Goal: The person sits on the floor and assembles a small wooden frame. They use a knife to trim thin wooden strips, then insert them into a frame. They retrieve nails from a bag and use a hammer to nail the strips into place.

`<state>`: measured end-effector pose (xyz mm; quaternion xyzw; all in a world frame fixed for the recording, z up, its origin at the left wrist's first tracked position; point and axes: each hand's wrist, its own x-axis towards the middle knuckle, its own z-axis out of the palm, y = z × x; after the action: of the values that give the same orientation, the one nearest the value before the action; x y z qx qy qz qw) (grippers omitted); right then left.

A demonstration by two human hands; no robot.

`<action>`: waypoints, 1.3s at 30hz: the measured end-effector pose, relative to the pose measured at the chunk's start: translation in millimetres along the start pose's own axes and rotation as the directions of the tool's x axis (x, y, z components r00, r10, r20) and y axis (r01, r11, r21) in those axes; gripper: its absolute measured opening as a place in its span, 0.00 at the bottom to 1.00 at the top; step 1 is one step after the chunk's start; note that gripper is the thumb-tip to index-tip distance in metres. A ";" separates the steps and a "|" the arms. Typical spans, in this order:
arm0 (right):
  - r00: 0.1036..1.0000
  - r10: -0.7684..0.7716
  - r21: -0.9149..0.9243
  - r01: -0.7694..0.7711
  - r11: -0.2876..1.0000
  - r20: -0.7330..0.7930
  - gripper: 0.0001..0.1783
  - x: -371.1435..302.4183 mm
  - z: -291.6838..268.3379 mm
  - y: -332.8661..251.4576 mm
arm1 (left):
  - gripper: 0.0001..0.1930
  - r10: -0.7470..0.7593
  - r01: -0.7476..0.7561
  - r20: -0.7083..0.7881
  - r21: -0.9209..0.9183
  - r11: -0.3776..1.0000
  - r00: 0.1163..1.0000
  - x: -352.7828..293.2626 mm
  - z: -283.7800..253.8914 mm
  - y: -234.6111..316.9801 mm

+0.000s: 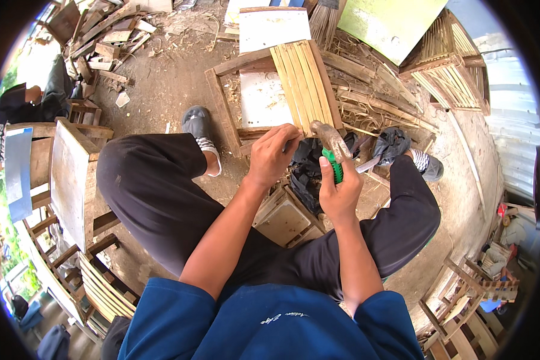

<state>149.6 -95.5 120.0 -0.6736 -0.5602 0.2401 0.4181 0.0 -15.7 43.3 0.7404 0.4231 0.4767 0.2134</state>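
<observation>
Person: seated, blue shirt nearest the camera, dark trousers, knees spread wide, both bare forearms reaching forward from the lower edge.
Right hand point(339, 193): its grip is pressed together around the green handle of a hammer point(331, 147).
Hammer: one. Its long axis runs from the fist up and slightly left, away from the body; the worn metal head points toward the slats and sits just above their near ends.
Left hand point(273, 153): fingers curled down, fingertips pinched together at the near edge of the frame; what they pinch is too small to tell.
Dark cloth point(309, 171): one crumpled bundle, just below and between the two hands.
Low wooden box point(285, 219): one, between the knees, under the forearms.
Shoes: two, grey, the left shoe point(198, 126) beside the frame's left rail, the right shoe point(429, 165) to the right of the hammer.
Wooden frame point(222, 108): one, flat on the dirt floor point(162, 84), its long axis running away from the person.
Bamboo slats point(303, 81): about five, side by side across the frame's right half, lengthwise along it, touching one another.
Left side: one pale wooden stool point(72, 174).
Far right: one slatted bamboo panel point(447, 72), tilted.
Far left: one scrap wood pile point(111, 30).
</observation>
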 end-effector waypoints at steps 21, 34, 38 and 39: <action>0.995 -0.009 -0.020 0.011 1.000 0.095 0.18 -3.8 2.8 -0.5 | 0.19 -0.053 0.053 0.035 0.003 0.999 0.998 -4.6 -0.5 -3.2; 0.997 0.027 -0.059 -0.023 0.998 0.069 0.18 -1.3 0.0 -2.6 | 0.16 -0.079 0.081 0.055 -0.027 0.996 0.995 -2.7 0.0 -2.2; 0.999 -0.027 -0.003 0.027 1.000 -0.023 0.16 1.1 -5.2 -4.4 | 0.14 -0.076 0.079 0.093 -0.029 0.996 0.993 0.2 -5.3 1.0; 0.999 -0.033 -0.009 0.033 0.999 -0.037 0.16 2.2 -6.0 -4.3 | 0.13 -0.073 0.077 0.112 -0.032 0.997 0.991 1.5 -6.9 1.7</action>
<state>152.5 -95.1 127.2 -0.6703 -0.5646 0.2182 0.4293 -5.1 -15.9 48.5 0.7454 0.4295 0.4339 0.2676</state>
